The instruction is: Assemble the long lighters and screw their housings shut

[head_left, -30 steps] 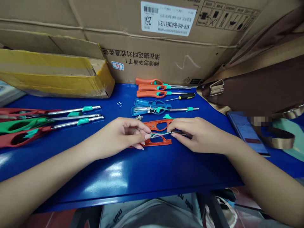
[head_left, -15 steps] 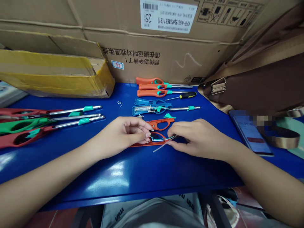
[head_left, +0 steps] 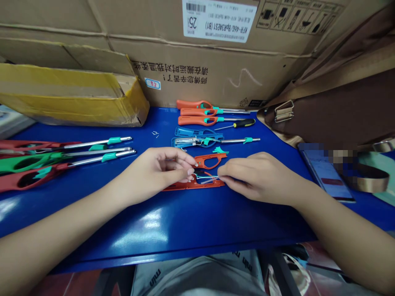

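Observation:
An orange lighter shell half (head_left: 197,183) lies flat on the blue table (head_left: 173,218) between my hands. My left hand (head_left: 160,170) is curled, its fingertips pinching at the shell's left part. My right hand (head_left: 257,176) is closed in a pinch on a thin white and teal wire (head_left: 206,177) that runs across the shell. A second orange shell half (head_left: 210,160) lies just behind, with a small teal trigger piece (head_left: 219,150) by it.
Behind lie a blue opened lighter (head_left: 197,141), three orange lighters (head_left: 197,113) and a black-handled screwdriver (head_left: 242,123). Red and green long lighters (head_left: 58,158) lie at left. Cardboard boxes (head_left: 216,61) line the back, a brown bag (head_left: 339,102) and a phone (head_left: 327,174) sit at right.
My right hand has drawn the wire back in over the orange shell, after swinging it out toward me half a second ago. My left hand has stayed at the shell.

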`<state>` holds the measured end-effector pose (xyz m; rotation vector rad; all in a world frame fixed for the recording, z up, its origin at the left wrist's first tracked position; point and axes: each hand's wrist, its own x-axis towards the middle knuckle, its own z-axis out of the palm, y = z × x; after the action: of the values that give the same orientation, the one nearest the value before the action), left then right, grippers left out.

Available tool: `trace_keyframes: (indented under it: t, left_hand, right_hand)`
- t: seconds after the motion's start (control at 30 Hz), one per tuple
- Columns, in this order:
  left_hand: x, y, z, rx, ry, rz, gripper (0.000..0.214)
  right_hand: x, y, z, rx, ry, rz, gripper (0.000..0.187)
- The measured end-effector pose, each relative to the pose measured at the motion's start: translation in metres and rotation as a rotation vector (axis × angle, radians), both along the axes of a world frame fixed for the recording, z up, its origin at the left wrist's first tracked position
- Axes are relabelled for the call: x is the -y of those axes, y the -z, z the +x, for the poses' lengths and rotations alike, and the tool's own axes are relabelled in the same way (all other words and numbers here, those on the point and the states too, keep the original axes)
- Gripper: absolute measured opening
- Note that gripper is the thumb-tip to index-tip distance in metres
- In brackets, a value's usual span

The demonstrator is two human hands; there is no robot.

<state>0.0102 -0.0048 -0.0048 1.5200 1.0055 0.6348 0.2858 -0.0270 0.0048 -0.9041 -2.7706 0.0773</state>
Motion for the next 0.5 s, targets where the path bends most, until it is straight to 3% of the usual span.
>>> trace_keyframes:
  t: [0.23,0.5]
  left_hand:
    - [-0.0006,0.0038,0.0001,-0.028,0.024,0.025,0.017]
    - [0.0044,0.0055,-0.0034,-0.210,0.083,0.469,0.009]
  right_hand:
    - [0.0004,-0.0013,-0.0010,0.022,0.002,-0.032,0.020]
    - [0.0015,-0.0010,-0.0010,0.135,-0.017,-0.136,0.019]
